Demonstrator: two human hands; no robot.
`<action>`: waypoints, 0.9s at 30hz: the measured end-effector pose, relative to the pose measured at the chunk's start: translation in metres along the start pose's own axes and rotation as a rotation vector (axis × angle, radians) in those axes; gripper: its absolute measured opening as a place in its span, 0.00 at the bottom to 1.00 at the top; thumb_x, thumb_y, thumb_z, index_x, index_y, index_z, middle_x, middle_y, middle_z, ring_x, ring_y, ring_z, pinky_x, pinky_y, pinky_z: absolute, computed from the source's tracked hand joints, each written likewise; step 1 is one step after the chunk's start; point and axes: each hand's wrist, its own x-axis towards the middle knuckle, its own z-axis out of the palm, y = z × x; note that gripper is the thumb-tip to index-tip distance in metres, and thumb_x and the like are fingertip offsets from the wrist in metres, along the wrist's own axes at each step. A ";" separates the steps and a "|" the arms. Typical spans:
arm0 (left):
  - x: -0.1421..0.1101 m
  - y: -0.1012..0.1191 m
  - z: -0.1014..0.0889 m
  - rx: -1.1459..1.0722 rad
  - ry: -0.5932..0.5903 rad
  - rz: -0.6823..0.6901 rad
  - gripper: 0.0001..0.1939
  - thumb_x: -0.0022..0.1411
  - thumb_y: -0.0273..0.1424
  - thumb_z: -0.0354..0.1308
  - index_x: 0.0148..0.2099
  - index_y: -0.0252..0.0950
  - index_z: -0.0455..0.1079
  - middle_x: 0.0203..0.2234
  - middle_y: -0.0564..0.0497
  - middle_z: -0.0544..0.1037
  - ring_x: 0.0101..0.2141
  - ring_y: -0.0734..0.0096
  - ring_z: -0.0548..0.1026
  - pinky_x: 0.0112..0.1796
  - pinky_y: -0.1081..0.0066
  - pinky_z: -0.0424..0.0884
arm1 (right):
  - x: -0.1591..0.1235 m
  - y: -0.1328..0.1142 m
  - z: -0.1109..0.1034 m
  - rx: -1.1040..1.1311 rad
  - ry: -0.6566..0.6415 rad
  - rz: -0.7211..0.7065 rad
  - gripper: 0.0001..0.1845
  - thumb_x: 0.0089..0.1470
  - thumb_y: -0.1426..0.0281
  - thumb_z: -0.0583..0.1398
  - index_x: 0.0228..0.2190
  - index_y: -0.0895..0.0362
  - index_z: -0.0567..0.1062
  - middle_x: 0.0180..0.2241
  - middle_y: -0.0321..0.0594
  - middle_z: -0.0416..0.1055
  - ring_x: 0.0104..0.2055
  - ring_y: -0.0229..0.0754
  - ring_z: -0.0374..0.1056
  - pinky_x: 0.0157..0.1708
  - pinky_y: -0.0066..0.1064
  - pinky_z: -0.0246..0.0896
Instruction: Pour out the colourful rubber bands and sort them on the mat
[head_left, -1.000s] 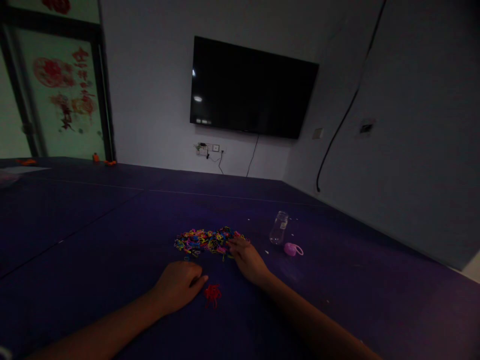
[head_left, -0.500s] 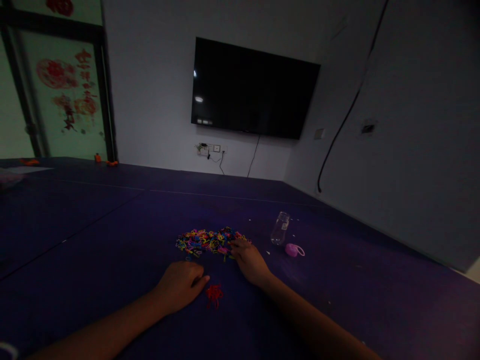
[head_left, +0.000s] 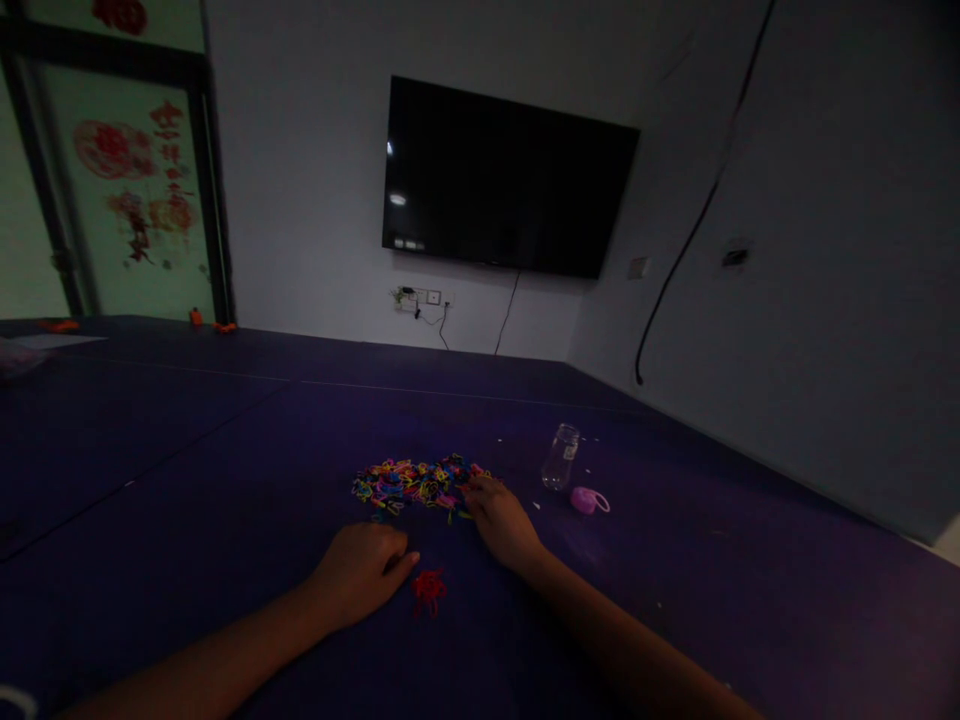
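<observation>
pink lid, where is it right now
In the head view, the pink lid lies right of the right hand, on the purple surface beside the clear bottle.

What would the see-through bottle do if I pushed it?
The clear bottle would probably tip if pushed up high, since it stands taller than it is wide. It looks empty, so it is likely light. Once down, it might roll, because its sides look round.

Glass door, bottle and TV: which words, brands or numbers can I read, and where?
Glass door, red column: probably "吉祥如意", blurred.
Top pane: one red character, cut off, likely "福".
Lower dark-red writing: too blurred.
Bottle label: too small.
TV: no readable brand.
</observation>
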 end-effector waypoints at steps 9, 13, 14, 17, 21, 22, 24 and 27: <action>0.000 0.000 -0.001 -0.024 -0.003 0.001 0.17 0.64 0.34 0.47 0.24 0.36 0.64 0.20 0.53 0.71 0.22 0.71 0.69 0.25 0.72 0.58 | 0.001 0.004 0.001 -0.002 -0.041 0.000 0.16 0.60 0.73 0.49 0.36 0.56 0.77 0.44 0.44 0.72 0.49 0.44 0.66 0.49 0.35 0.58; 0.000 0.000 -0.001 -0.005 0.002 -0.003 0.17 0.64 0.34 0.46 0.24 0.36 0.64 0.21 0.52 0.72 0.24 0.71 0.70 0.25 0.72 0.59 | 0.001 0.006 0.002 0.014 -0.032 0.010 0.16 0.60 0.73 0.49 0.41 0.56 0.76 0.47 0.45 0.71 0.51 0.45 0.64 0.51 0.36 0.57; 0.000 0.000 -0.001 -0.001 0.000 -0.003 0.17 0.64 0.34 0.47 0.24 0.36 0.64 0.21 0.52 0.73 0.24 0.70 0.70 0.25 0.72 0.59 | 0.001 0.005 0.002 0.023 -0.025 0.011 0.17 0.60 0.73 0.49 0.42 0.57 0.75 0.48 0.45 0.71 0.52 0.44 0.64 0.52 0.36 0.57; 0.000 0.000 -0.002 -0.004 -0.013 0.000 0.16 0.64 0.34 0.47 0.24 0.36 0.64 0.22 0.52 0.73 0.25 0.70 0.71 0.25 0.72 0.58 | 0.001 0.005 0.001 0.055 0.000 0.003 0.18 0.60 0.73 0.48 0.44 0.58 0.75 0.50 0.48 0.69 0.53 0.44 0.64 0.53 0.36 0.57; 0.000 0.001 -0.002 -0.015 -0.022 -0.007 0.17 0.64 0.34 0.47 0.24 0.36 0.65 0.21 0.52 0.72 0.23 0.70 0.69 0.26 0.72 0.59 | 0.001 0.006 0.003 0.106 0.037 0.007 0.19 0.61 0.71 0.47 0.47 0.60 0.73 0.51 0.50 0.68 0.56 0.46 0.61 0.56 0.40 0.53; 0.000 0.001 -0.002 -0.016 -0.023 -0.008 0.17 0.64 0.34 0.47 0.24 0.36 0.65 0.20 0.52 0.72 0.23 0.70 0.69 0.26 0.72 0.60 | 0.001 0.007 0.004 0.124 0.048 0.009 0.20 0.61 0.71 0.47 0.49 0.61 0.72 0.52 0.50 0.68 0.57 0.46 0.60 0.57 0.41 0.53; 0.000 0.001 -0.002 -0.020 -0.020 -0.003 0.17 0.64 0.34 0.46 0.24 0.36 0.65 0.20 0.52 0.72 0.23 0.70 0.69 0.26 0.72 0.60 | 0.002 0.009 0.005 0.167 0.067 -0.004 0.21 0.62 0.69 0.47 0.51 0.60 0.71 0.52 0.50 0.67 0.58 0.46 0.59 0.58 0.43 0.52; 0.000 0.001 -0.001 -0.018 0.000 -0.003 0.17 0.64 0.34 0.46 0.24 0.36 0.65 0.21 0.52 0.73 0.23 0.70 0.69 0.26 0.72 0.59 | 0.003 0.010 0.006 0.210 0.046 -0.088 0.22 0.62 0.68 0.46 0.54 0.58 0.67 0.55 0.47 0.64 0.60 0.45 0.56 0.59 0.45 0.49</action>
